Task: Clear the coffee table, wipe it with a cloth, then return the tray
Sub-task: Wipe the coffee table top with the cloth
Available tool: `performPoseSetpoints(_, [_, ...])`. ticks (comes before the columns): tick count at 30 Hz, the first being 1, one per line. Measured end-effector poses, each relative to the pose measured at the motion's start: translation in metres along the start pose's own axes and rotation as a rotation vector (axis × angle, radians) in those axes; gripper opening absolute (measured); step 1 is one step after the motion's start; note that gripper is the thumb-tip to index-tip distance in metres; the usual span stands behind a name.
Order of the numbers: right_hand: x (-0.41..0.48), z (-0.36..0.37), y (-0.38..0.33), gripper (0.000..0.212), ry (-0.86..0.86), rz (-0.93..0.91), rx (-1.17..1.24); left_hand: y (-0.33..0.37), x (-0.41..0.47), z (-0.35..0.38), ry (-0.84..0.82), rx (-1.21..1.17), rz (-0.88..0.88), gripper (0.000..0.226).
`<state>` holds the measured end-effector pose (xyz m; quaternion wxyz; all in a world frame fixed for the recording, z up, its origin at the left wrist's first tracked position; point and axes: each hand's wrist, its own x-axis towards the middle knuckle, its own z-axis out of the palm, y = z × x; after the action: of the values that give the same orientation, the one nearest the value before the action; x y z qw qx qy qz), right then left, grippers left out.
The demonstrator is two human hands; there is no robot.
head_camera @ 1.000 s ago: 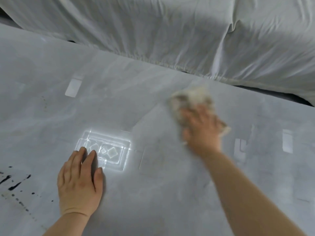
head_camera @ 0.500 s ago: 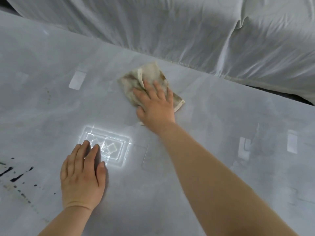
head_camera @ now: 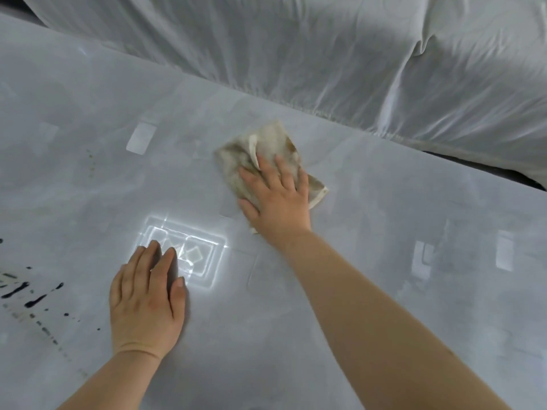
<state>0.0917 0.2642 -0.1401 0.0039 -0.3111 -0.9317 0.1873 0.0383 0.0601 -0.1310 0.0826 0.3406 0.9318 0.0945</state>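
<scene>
Pressing flat on a stained, folded cloth [head_camera: 266, 155], the right hand [head_camera: 278, 199] keeps its fingers [head_camera: 260, 164] straight and spread, pinning it to the glossy grey surface [head_camera: 414, 291] near the far edge. Beside it, the left hand [head_camera: 146, 300] rests open, palm down, touching the surface near dark ink splatters [head_camera: 32, 294].

right hand [head_camera: 278, 196] flat on stained cloth [head_camera: 266, 155] | left hand [head_camera: 146, 297] flat on coffee table [head_camera: 384, 232]

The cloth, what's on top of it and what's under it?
The right hand lies flat on the cloth, fingers straight, pressing it onto the grey coffee table. The tabletop beneath it is hidden.
</scene>
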Motion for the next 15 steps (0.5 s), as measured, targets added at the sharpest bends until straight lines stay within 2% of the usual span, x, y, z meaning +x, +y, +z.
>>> performPoseSetpoints(1, [-0.009,-0.004,0.008,0.048,-0.005,-0.027,-0.023,0.001,-0.001,0.000,0.000,-0.008,-0.004,0.053])
performPoseSetpoints(3, [-0.025,-0.017,0.049,0.047,0.023,0.073,-0.043,0.001,0.000,-0.001,0.001,-0.031,-0.019,0.055])
performPoseSetpoints(7, [-0.088,-0.055,0.138,0.048,0.174,0.610,-0.015,0.002,-0.002,0.000,0.005,-0.051,-0.022,0.057])
performPoseSetpoints(9, [-0.109,-0.058,0.145,0.048,0.261,0.888,0.011,0.002,-0.003,0.001,0.008,-0.058,-0.020,0.057])
performPoseSetpoints(11, [-0.109,-0.043,0.122,0.049,0.293,1.044,0.063,0.002,-0.003,0.001,0.004,-0.077,-0.025,0.059])
performPoseSetpoints(13, [-0.100,-0.020,0.073,0.048,0.230,0.953,0.074,0.001,-0.004,0.002,0.003,-0.085,-0.033,0.060])
performPoseSetpoints(15, [-0.100,0.003,0.012,0.044,0.196,0.645,-0.053,0.001,-0.005,0.003,0.003,-0.090,-0.031,0.060])
